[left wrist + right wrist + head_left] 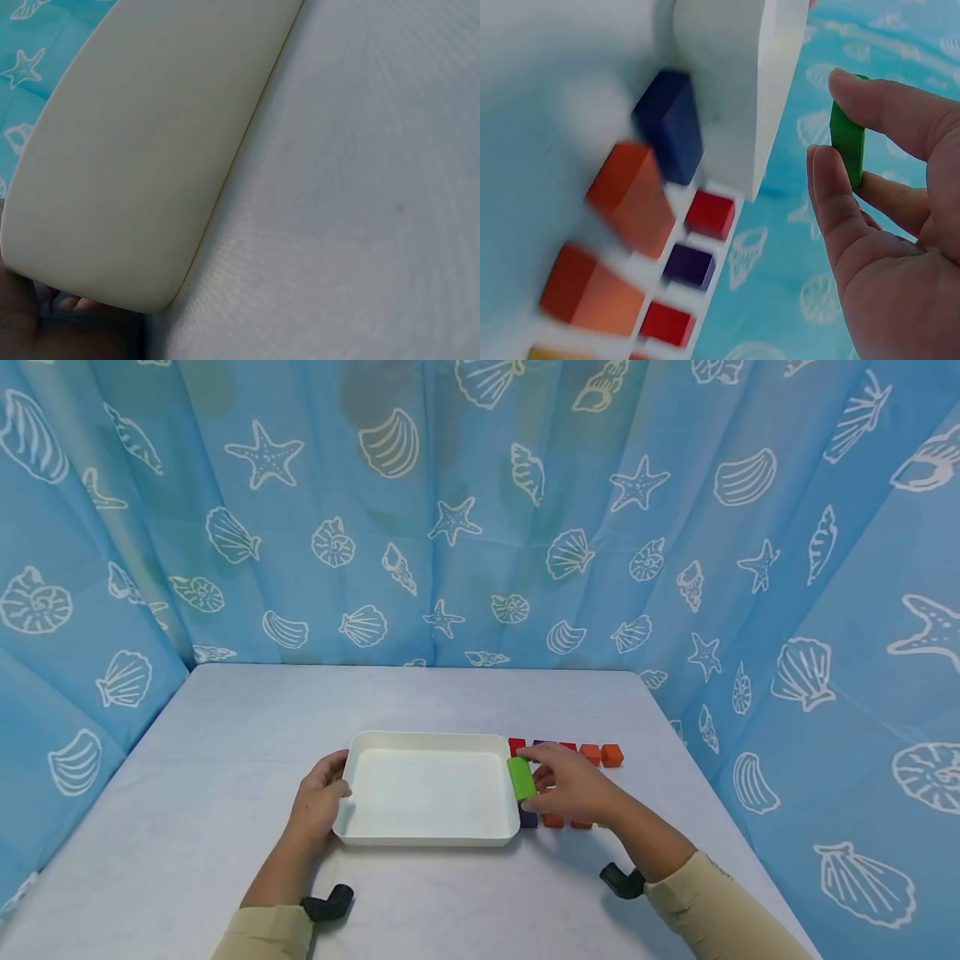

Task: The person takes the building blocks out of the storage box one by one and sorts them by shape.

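Observation:
A shallow white rectangular tray lies on the table. My left hand grips its left end, with the thumb over the rim; in the left wrist view the tray's side wall hides most of that hand. Between the thumb and fingers of my right hand is a green block, held in the air by the tray's right edge. The right wrist view shows the same green block pinched at its ends, apart from the other blocks.
To the right of the tray stand rows of blocks, among them red, dark blue and orange ones. Part of a yellow block shows at the right wrist view's edge. A shell-patterned blue curtain hangs behind the table.

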{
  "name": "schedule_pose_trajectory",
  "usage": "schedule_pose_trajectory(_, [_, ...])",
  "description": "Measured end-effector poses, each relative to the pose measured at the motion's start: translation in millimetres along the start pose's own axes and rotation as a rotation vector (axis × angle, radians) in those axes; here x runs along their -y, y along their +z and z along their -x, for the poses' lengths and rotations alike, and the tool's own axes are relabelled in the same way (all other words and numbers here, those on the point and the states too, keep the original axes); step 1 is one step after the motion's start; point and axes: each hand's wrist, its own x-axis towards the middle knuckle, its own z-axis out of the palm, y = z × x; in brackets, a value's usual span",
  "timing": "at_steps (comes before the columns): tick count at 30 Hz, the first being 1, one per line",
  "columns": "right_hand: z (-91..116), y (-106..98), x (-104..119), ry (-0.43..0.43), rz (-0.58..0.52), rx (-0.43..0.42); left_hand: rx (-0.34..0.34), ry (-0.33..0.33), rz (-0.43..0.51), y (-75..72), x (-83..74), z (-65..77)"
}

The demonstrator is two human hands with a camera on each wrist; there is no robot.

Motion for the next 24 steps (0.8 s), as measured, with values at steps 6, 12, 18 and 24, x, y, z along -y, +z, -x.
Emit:
schedule_pose_trajectory(6, [12.2, -13.0, -35.7, 0.058, 0.012, -0.075, 0.001, -0.007, -0.004, -0.1, 0.9, -1.5])
schedule_pose_trajectory(12, [23.4, -28.3, -78.5, 0.114, 0.008, -0.095, 0.009, 0.003, 0.001, -0.7, 1.2, -2.2])
schedule_pose_trajectory(18, [31.6, -40.9, -115.9, 0.080, 0.074, -0.102, 0.008, -0.008, -0.004, -0.5, -1.4, -0.8])
schedule_pose_trajectory(24, [37.0, -46.0, -140.5, 0.057, 0.158, -0.101, 0.011, -0.018, -0.006, 1.1, -1.6, -0.7])
